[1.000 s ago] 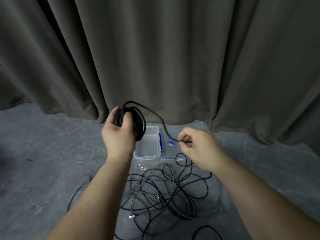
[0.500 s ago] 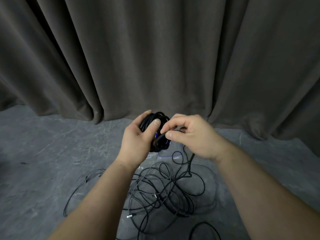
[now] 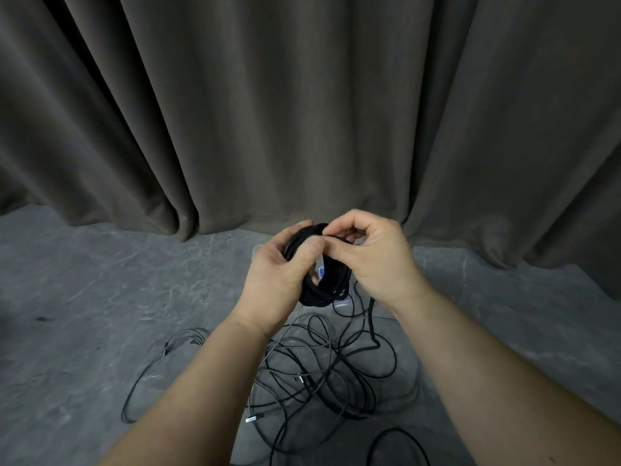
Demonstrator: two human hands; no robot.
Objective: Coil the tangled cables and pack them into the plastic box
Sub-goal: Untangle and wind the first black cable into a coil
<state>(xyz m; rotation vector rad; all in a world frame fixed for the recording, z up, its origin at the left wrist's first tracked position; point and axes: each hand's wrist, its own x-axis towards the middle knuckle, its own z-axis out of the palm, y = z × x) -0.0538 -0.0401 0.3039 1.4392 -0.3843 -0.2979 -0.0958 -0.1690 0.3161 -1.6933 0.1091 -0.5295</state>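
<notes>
The step in hand looks like the finishing of 1 coil. The left hand (image 3: 274, 279) is curled round a thick bundle of black cable, the coil (image 3: 324, 284), and holds it up in the air above the floor, in front of the person. The right hand (image 3: 371, 260) pinches something thin at the top of this coil between thumb and fingers; I judge it is the loose end of the same cable, but the end itself is hidden behind the fingers. So both hands are grasping, none is released.

The next move, I think, calls for tucking or wrapping this end so the loops do not spring open, and then lowering the coil into the plastic box (image 3: 342, 299). The box is nearly all hidden behind the hands and the coil; only a pale clear corner and a small blue mark show, so I cannot tell what is inside it.

Around: a tangle of thin cables (image 3: 322, 375) lies on the grey floor (image 3: 100, 314) just below the hands, with a small metal plug (image 3: 254, 418) at its near-left edge. A heavier black strand hangs from the right wrist side down into this pile, and it may drag when the coil moves. Behind all stands a dark curtain (image 3: 302, 112). Much work remains, in my judgement.
</notes>
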